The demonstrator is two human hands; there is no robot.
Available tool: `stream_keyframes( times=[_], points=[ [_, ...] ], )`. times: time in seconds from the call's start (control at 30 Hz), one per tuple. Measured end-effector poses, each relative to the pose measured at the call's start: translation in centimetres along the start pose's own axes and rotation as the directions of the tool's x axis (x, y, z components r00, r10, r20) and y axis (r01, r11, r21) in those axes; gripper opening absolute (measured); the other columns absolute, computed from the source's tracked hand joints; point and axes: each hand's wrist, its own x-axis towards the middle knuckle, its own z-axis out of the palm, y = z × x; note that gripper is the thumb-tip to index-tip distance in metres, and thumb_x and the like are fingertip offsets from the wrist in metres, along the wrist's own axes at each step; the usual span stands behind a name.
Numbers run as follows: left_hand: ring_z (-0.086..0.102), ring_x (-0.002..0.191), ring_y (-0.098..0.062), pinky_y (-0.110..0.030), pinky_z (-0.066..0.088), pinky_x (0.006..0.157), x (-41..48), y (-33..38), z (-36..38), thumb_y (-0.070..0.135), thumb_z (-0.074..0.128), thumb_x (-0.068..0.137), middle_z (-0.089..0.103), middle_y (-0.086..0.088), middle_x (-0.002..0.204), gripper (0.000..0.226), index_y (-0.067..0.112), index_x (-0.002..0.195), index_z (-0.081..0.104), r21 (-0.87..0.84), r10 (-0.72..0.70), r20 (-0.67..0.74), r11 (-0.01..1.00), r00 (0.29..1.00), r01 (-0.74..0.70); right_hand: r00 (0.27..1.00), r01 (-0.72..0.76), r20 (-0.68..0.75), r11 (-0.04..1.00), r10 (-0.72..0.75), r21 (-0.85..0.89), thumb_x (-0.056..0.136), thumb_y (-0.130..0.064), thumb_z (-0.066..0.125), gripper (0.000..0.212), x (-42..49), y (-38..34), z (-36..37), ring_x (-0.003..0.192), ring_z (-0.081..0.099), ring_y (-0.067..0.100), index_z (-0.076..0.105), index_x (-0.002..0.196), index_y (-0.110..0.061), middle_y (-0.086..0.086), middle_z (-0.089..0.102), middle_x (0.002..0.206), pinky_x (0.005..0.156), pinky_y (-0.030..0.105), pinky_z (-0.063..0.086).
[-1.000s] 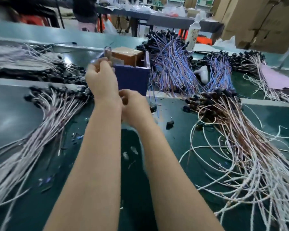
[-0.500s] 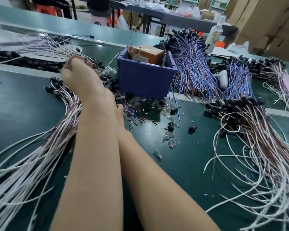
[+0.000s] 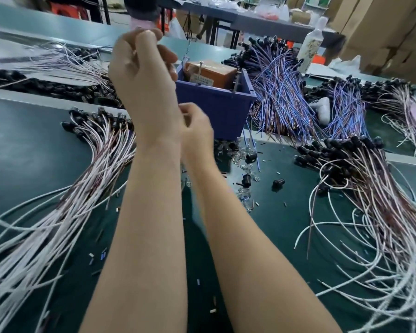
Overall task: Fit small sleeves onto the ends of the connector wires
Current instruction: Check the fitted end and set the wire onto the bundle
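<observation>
Threading a sleeve onto a wire end looks like the step in hand, and it seems to be happening up in the air over the middle of the tabletop (image 3: 22, 145). Raised high, the left hand (image 3: 142, 75) has its grip closed, fingers curled as if pinching something thin, probably a wire; the backs of the fingers hide what it holds. Lower and just beside that wrist, the right hand (image 3: 197, 131) is blurred, its fingertips drawn together, and I cannot tell whether a sleeve sits between them. Sleeved or waiting connector wires (image 3: 99, 150) fan out toward the left edge, another bundle (image 3: 360, 179) spreads toward the right edge, and tiny loose sleeves (image 3: 246, 164) lie scattered in front of the blue bin (image 3: 216, 111) at the centre. To do this well, keep the wire end short and stiff beyond the pinch, line the sleeve's bore straight with it, and push without bending the strands. Bringing both hands lower and closer would probably steady the work.
</observation>
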Motion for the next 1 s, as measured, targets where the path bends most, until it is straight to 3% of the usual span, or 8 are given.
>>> stream_keyframes(
  times=[0.13,0.23,0.3,0.4,0.57,0.8,0.9,1.0],
  points=[
    [0.05,0.06,-0.013,-0.02,0.039,0.054,0.1,-0.6,-0.1,0.003,0.044,0.091,0.057,-0.005,0.072,0.016,0.01,0.082,0.055,0.206,0.09,-0.002,0.975,0.996,-0.088,0.995,-0.061,-0.07,0.984,0.074,0.167,0.097,-0.017,0.052,0.011,1.1,-0.9,-3.9,0.052,0.055,0.005,0.059,0.089,-0.014,-0.002,0.065,0.068,0.054,0.019,0.047],
    [0.052,0.067,-0.007,-0.013,0.042,0.056,0.0,-2.1,-0.4,0.012,0.048,0.094,0.06,0.002,0.083,0.015,0.009,0.098,0.062,0.533,-0.145,0.174,0.846,0.974,0.03,0.999,-0.04,-0.005,0.983,0.041,0.18,0.095,-0.014,0.055,0.008,0.8,-1.3,-6.8,0.047,0.054,0.005,0.061,0.089,-0.013,-0.002,0.067,0.062,0.049,0.017,0.045],
    [0.054,0.067,-0.004,-0.013,0.046,0.057,-0.4,-3.2,-0.3,0.017,0.05,0.095,0.063,0.004,0.084,0.018,0.012,0.102,0.065,0.665,-0.341,0.315,0.746,0.886,0.051,0.997,-0.068,0.056,0.99,0.062,0.121,0.095,-0.014,0.056,0.011,0.6,-1.3,-8.3,0.047,0.054,0.008,0.062,0.086,-0.012,0.002,0.066,0.064,0.048,0.019,0.044],
    [0.058,0.068,-0.008,-0.019,0.048,0.064,-1.2,-3.9,0.2,0.017,0.05,0.096,0.064,0.002,0.078,0.018,0.014,0.099,0.068,0.683,-0.452,0.398,0.727,0.798,0.071,0.976,-0.147,0.167,0.989,0.141,0.023,0.097,-0.015,0.053,0.018,0.4,-1.3,-10.0,0.05,0.055,0.012,0.062,0.082,-0.01,0.009,0.066,0.07,0.051,0.021,0.045],
    [0.053,0.058,-0.005,-0.017,0.046,0.055,-1.4,-4.5,0.3,0.017,0.058,0.092,0.062,0.003,0.07,0.012,0.014,0.094,0.069,0.66,-0.473,0.417,0.745,0.776,0.1,0.931,-0.218,0.29,0.975,0.224,-0.053,0.099,-0.017,0.049,0.022,0.2,-1.3,-11.2,0.051,0.061,0.008,0.062,0.083,-0.008,0.007,0.068,0.069,0.053,0.016,0.051],
    [0.057,0.047,0.005,-0.018,0.054,0.06,-0.3,-4.9,-0.5,0.012,0.054,0.093,0.065,0.004,0.074,0.016,0.019,0.079,0.057,0.686,-0.419,0.227,0.709,0.879,0.161,0.945,-0.243,0.206,0.967,0.254,-0.075,0.099,-0.017,0.049,0.023,0.2,-1.3,-11.5,0.05,0.063,0.008,0.061,0.081,-0.011,0.001,0.068,0.061,0.052,0.018,0.053],
    [0.068,0.078,-0.015,-0.034,0.056,0.084,0.7,-4.7,-1.2,0.006,0.051,0.091,0.061,-0.003,0.089,0.008,0.012,0.095,0.051,0.659,-0.274,0.051,0.732,0.96,0.174,0.953,-0.236,0.185,0.971,0.239,-0.038,0.1,-0.018,0.044,0.024,0.3,-1.5,-11.3,0.048,0.062,0.009,0.057,0.081,-0.012,-0.002,0.066,0.057,0.046,0.018,0.048],
    [0.05,0.108,-0.024,-0.015,0.039,0.091,0.9,-4.5,-1.6,0.01,0.053,0.09,0.039,-0.014,0.132,0.046,0.004,0.132,0.036,0.789,-0.079,0.03,0.614,0.996,0.024,0.965,-0.21,0.156,0.977,0.211,-0.023,0.101,-0.018,0.043,0.025,0.4,-1.6,-11.1,0.046,0.059,0.009,0.055,0.08,-0.014,-0.002,0.064,0.059,0.045,0.018,0.046]
  ],
)
